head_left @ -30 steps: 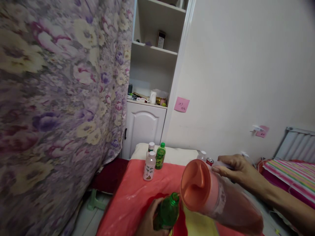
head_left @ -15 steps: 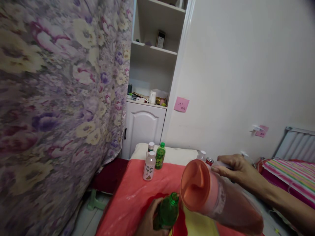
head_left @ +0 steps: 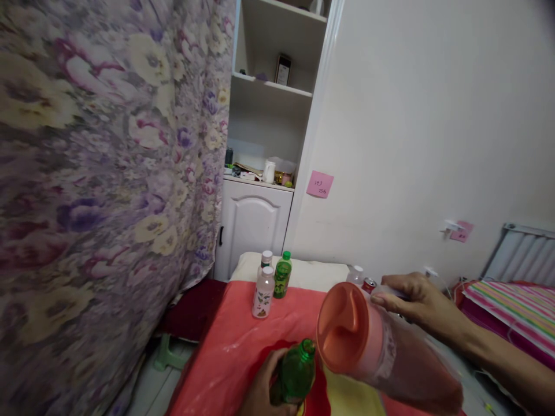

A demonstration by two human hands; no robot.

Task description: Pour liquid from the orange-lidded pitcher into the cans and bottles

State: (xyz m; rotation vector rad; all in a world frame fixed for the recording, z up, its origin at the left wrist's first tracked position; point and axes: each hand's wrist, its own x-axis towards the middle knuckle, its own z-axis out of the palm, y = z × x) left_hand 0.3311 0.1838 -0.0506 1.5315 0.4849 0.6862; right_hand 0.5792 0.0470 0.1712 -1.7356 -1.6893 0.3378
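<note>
Dim, soft light, faint glare on red cloth (head_left: 234,341), upper-right corner dark.

Lower half of the frame: two hands (head_left: 264,387) (head_left: 414,294), one jug (head_left: 411,370), two green bottles (head_left: 297,372) (head_left: 282,278), three white-capped bottles (head_left: 262,296) (head_left: 266,255) (head_left: 356,274), one can (head_left: 369,284). Centre and right: two pink notes (head_left: 319,184) (head_left: 462,232). Left: one curtain (head_left: 108,173).

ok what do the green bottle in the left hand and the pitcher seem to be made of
Held green bottle: probably glossy plastic, being see-through with highlights, though glass isn't ruled out. Pitcher: likely smooth plastic; its opaque orange top has a soft sheen, the body looks translucent.
</note>
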